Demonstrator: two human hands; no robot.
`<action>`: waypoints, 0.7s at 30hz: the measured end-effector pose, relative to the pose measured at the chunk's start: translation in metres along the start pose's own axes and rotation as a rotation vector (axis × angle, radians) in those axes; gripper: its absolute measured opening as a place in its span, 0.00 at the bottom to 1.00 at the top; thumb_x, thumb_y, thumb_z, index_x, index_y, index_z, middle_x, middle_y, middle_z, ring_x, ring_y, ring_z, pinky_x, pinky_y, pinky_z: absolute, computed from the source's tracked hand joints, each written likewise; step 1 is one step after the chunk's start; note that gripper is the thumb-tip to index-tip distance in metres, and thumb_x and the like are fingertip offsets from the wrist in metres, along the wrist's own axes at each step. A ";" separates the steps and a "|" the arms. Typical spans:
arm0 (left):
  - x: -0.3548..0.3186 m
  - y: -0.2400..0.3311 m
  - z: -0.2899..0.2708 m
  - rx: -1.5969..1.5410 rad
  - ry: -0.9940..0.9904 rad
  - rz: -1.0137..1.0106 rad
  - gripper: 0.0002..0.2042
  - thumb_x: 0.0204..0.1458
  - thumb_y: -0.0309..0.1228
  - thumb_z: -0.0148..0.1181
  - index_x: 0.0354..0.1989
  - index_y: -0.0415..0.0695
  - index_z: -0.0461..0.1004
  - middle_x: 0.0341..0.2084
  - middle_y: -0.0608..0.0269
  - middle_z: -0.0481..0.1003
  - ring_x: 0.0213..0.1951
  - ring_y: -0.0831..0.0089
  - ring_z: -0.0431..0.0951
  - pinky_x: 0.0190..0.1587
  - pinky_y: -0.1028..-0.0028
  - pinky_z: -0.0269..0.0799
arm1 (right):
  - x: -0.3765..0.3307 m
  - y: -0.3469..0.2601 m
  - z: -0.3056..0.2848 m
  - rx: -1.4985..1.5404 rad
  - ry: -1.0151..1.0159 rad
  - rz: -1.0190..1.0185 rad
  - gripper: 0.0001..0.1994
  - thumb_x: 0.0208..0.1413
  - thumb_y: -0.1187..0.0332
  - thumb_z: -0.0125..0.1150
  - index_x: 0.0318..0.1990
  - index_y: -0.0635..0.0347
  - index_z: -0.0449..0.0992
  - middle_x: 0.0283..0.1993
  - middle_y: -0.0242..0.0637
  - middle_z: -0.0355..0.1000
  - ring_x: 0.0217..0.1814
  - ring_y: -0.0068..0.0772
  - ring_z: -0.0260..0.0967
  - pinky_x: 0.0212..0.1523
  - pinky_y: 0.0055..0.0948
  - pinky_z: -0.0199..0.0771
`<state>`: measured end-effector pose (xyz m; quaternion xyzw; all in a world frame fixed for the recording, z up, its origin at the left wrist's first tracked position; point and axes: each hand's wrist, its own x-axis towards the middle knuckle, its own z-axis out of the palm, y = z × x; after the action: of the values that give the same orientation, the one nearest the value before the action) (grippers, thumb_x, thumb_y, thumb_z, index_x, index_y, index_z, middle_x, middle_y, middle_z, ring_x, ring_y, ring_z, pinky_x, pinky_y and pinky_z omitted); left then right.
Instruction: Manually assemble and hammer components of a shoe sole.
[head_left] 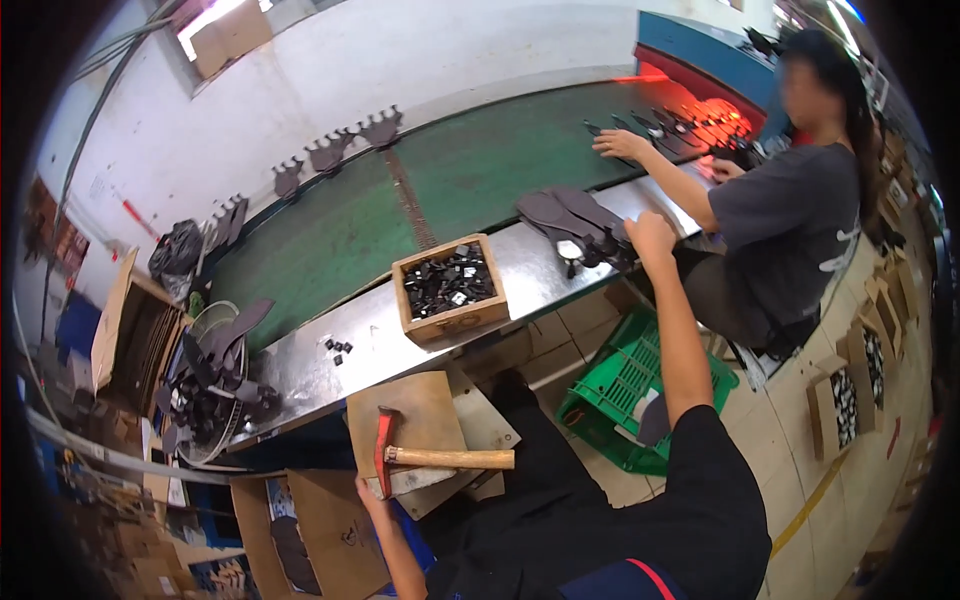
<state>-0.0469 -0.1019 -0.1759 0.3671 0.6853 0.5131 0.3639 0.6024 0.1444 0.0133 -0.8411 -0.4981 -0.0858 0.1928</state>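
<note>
Dark shoe insoles [575, 222] lie stacked on the steel bench edge, where my right hand [648, 237] reaches, fingers closing on them; my left hand [372, 492] steadies the board under the hammer [425, 456]. Pickup underway, I judge.

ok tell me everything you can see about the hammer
The hammer has a red metal head with a claw end and a pale wooden handle. It lies flat, handle pointing right, on a light slab over a brown board. The left hand is at the slab's edge just below the head. Nothing grips the handle.
</note>
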 end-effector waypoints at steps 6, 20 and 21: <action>-0.021 0.130 -0.033 0.272 0.606 0.461 0.20 0.60 0.28 0.55 0.60 0.36 0.67 0.60 0.47 0.67 0.63 0.54 0.64 0.67 0.61 0.55 | 0.020 -0.056 -0.022 -0.008 0.201 -0.175 0.13 0.58 0.61 0.59 0.37 0.65 0.77 0.34 0.52 0.76 0.39 0.54 0.77 0.38 0.47 0.78; -0.127 0.332 0.075 -0.302 -0.569 0.792 0.40 0.53 0.33 0.69 0.70 0.37 0.50 0.60 0.46 0.65 0.61 0.51 0.69 0.62 0.62 0.64 | -0.238 -0.231 -0.295 0.994 -0.275 -1.681 0.21 0.41 0.71 0.77 0.47 0.63 0.82 0.33 0.39 0.75 0.31 0.33 0.70 0.32 0.28 0.71; -0.132 0.333 0.051 -0.260 -0.582 0.730 0.34 0.57 0.27 0.63 0.69 0.39 0.53 0.54 0.51 0.70 0.54 0.58 0.76 0.55 0.69 0.69 | -0.246 -0.236 -0.261 1.390 -0.463 -1.646 0.26 0.49 0.62 0.75 0.55 0.65 0.78 0.32 0.38 0.76 0.31 0.33 0.72 0.34 0.30 0.73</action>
<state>0.1028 -0.1270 0.1526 0.6632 0.3116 0.5648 0.3796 0.2889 -0.0594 0.2247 0.0440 -0.8699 0.2706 0.4101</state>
